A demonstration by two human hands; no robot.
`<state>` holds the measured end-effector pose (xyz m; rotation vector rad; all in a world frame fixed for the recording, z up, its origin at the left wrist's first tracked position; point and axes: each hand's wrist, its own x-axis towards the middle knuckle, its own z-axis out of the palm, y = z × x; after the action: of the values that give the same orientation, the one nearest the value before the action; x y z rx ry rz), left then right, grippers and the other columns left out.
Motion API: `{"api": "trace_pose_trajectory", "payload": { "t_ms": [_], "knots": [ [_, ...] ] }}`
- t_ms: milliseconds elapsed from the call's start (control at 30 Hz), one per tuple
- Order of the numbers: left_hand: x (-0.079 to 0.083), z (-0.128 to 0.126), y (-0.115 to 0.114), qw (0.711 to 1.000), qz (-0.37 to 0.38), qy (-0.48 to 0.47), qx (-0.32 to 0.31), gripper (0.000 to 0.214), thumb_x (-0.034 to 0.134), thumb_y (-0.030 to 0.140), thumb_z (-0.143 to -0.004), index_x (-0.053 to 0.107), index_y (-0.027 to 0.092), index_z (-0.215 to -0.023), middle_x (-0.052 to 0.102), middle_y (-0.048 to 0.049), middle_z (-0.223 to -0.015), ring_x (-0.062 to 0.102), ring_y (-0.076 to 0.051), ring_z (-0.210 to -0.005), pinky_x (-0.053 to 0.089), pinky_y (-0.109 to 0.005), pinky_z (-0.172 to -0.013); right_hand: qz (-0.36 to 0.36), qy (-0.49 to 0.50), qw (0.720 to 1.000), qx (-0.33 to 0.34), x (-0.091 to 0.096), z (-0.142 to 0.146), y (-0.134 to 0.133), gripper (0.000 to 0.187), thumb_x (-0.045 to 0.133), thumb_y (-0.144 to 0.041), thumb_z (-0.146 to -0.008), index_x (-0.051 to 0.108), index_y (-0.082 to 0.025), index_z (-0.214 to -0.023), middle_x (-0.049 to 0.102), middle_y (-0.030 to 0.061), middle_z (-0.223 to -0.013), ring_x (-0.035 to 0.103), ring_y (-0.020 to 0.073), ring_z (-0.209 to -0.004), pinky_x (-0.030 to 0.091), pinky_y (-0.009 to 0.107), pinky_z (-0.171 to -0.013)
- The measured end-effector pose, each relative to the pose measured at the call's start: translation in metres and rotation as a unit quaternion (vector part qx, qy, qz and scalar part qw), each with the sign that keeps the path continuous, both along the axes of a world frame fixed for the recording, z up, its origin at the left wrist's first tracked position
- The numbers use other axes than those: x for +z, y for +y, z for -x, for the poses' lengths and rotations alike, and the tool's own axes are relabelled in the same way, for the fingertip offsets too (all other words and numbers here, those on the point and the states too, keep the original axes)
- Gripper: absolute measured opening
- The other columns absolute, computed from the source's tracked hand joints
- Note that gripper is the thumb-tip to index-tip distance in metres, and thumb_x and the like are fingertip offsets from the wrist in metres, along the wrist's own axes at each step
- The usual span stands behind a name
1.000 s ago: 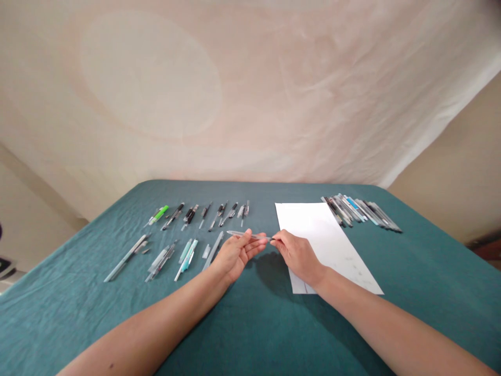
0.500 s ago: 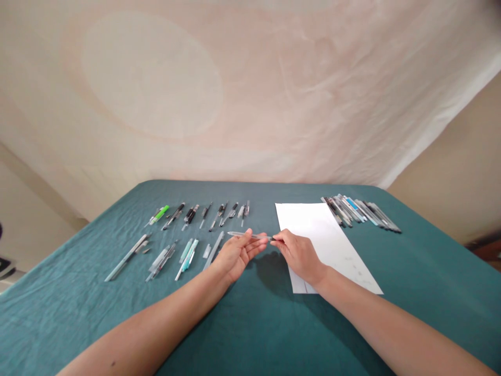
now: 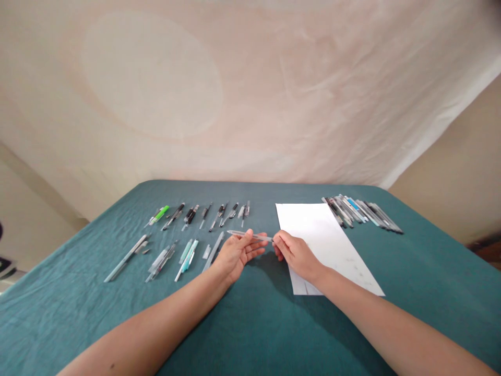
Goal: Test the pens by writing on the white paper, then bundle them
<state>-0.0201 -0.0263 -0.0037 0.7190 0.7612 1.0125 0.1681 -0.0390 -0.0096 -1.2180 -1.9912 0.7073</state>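
Observation:
A slim, clear-barrelled pen (image 3: 263,238) lies nearly level across the middle, its pointed end to the left. My left hand (image 3: 238,256) is palm up and grips the barrel between thumb and fingers, the other fingers loosely spread. At the right end of the pen, my right hand (image 3: 293,253) is closed in a pinch, with its fingertips hiding that end. Under the right wrist lies a white sheet of paper (image 3: 332,240) with faint marks near its lower right.
Pens taken apart lie in two rows on the left of the green cloth-covered table (image 3: 242,329), among them a bright green piece (image 3: 160,213) and turquoise parts (image 3: 189,257). A pile of pens (image 3: 362,213) sits at the back right. A pale cloth (image 3: 250,104) hangs behind.
My right fingers have curled further around the pen's right end, and the dark tip seen there before is now mostly covered. My left hand and the pen have hardly moved.

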Motion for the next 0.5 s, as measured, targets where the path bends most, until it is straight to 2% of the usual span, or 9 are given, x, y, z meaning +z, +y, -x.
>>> {"api": "trace_pose_trajectory", "payload": {
  "t_ms": [133,233,367,500],
  "knots": [
    [0.0021,-0.0018,-0.0007,0.999,-0.016,0.008,0.03,0.024,0.062,0.027,-0.083,0.066,0.005,-0.09,0.068,-0.0198,-0.102,0.068,-0.022,-0.085,0.056,-0.03,-0.074,0.036,0.063,0.997,0.012,-0.0001,0.0026,0.0007,0.033,0.03,-0.043,-0.095,0.048,-0.023,-0.078,0.061,-0.0022,-0.067,0.058,0.0117,-0.056,0.045,0.024,-0.058],
    [0.0026,-0.0027,-0.0012,0.998,-0.032,0.007,0.044,0.021,0.064,0.027,-0.082,0.065,0.007,-0.086,0.068,-0.0188,-0.103,0.068,-0.022,-0.085,0.056,-0.032,-0.076,0.025,0.05,0.998,0.002,-0.0002,0.0025,0.0016,0.028,0.035,-0.04,-0.095,0.05,-0.023,-0.08,0.061,-0.0023,-0.066,0.058,0.0122,-0.056,0.044,0.024,-0.058],
    [0.001,-0.0026,-0.001,0.998,-0.039,0.02,0.037,0.023,0.061,0.028,-0.084,0.065,0.005,-0.088,0.069,-0.0191,-0.098,0.068,-0.022,-0.084,0.055,-0.032,-0.077,-0.061,-0.05,0.996,-0.038,-0.0023,-0.0001,0.0022,0.018,0.041,-0.035,-0.093,0.053,-0.023,-0.086,0.063,-0.0002,-0.071,0.06,0.0149,-0.061,0.042,0.025,-0.058],
    [0.0007,-0.0026,-0.0015,0.999,-0.032,0.025,0.032,0.027,0.059,0.028,-0.085,0.066,0.003,-0.092,0.069,-0.0207,-0.097,0.068,-0.022,-0.085,0.055,-0.031,-0.079,-0.154,-0.152,0.975,-0.05,-0.0039,-0.0026,0.0018,0.017,0.043,-0.033,-0.093,0.056,-0.022,-0.091,0.067,0.0045,-0.083,0.063,0.0177,-0.074,0.041,0.027,-0.065]
  ]
}}
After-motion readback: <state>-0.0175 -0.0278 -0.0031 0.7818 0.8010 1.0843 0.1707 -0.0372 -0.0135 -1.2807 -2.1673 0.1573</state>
